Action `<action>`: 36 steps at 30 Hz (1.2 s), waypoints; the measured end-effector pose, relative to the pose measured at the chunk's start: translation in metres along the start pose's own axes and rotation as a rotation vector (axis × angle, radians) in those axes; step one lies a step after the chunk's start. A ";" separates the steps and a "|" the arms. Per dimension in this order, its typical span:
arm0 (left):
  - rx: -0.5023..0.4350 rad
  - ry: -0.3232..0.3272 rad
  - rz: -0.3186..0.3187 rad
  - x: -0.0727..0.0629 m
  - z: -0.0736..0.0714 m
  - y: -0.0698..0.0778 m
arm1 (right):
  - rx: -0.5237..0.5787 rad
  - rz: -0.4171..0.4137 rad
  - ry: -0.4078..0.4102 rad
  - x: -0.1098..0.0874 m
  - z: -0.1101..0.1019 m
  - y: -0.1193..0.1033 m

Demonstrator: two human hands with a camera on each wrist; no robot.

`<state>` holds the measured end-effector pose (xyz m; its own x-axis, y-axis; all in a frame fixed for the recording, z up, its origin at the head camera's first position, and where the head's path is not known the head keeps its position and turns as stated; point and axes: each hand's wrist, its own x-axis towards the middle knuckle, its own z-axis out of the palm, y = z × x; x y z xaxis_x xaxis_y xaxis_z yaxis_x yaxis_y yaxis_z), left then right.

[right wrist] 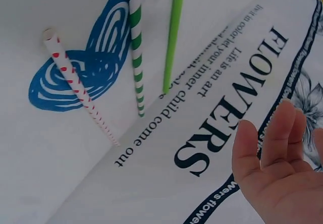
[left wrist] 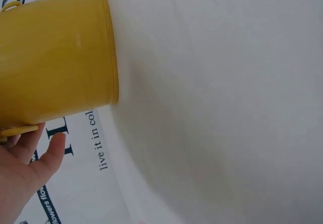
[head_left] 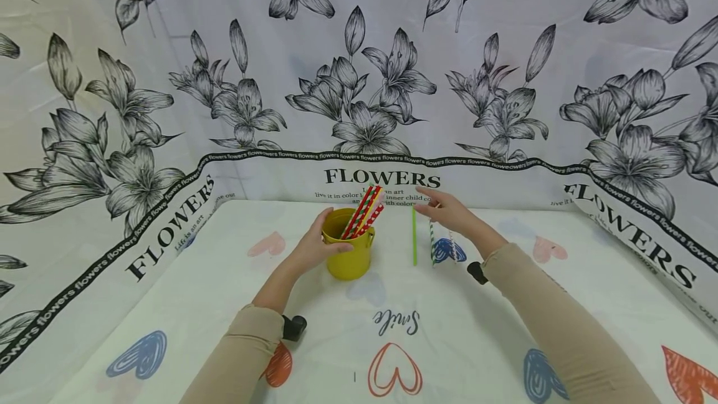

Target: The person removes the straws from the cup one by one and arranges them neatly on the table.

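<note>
A yellow bucket stands upright on the table, with several patterned paper straws leaning out of its right side. My left hand grips the bucket near its rim from the left, the thumb across the near side. In the air to the right, my right hand holds nothing and has its fingers loosely bent. Below it lie a plain green straw, a green-and-white striped straw and a white straw with red dots, side by side and apart.
A white cloth with printed hearts covers the table. Behind it hangs a flower-printed curtain, which also closes off both sides. Dark wrist cameras are strapped under the wrists.
</note>
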<state>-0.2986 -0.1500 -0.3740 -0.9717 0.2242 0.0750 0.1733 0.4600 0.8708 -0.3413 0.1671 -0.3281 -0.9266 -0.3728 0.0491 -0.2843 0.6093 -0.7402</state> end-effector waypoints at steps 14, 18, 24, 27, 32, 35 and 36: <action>-0.015 -0.005 -0.003 -0.001 -0.001 0.001 | 0.204 -0.001 0.068 0.013 0.021 -0.037; -0.017 -0.008 -0.010 0.000 -0.001 0.000 | 0.260 -0.002 0.067 0.023 0.029 -0.048; -0.027 -0.006 -0.012 0.001 -0.002 -0.001 | 0.327 0.007 0.045 0.037 0.034 -0.063; -0.026 -0.005 -0.018 0.000 -0.001 -0.002 | 0.354 0.029 0.020 0.042 0.037 -0.070; -0.022 0.000 -0.016 0.000 0.000 -0.003 | 0.334 0.040 0.033 0.049 0.043 -0.077; -0.016 0.003 -0.026 0.001 0.000 -0.003 | 0.347 0.040 0.067 0.054 0.047 -0.080; -0.013 0.004 -0.033 0.001 0.000 -0.002 | 0.355 0.042 0.074 0.055 0.048 -0.080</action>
<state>-0.2998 -0.1509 -0.3757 -0.9774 0.2058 0.0477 0.1390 0.4563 0.8789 -0.3580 0.0641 -0.2983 -0.9547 -0.2928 0.0523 -0.1544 0.3375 -0.9286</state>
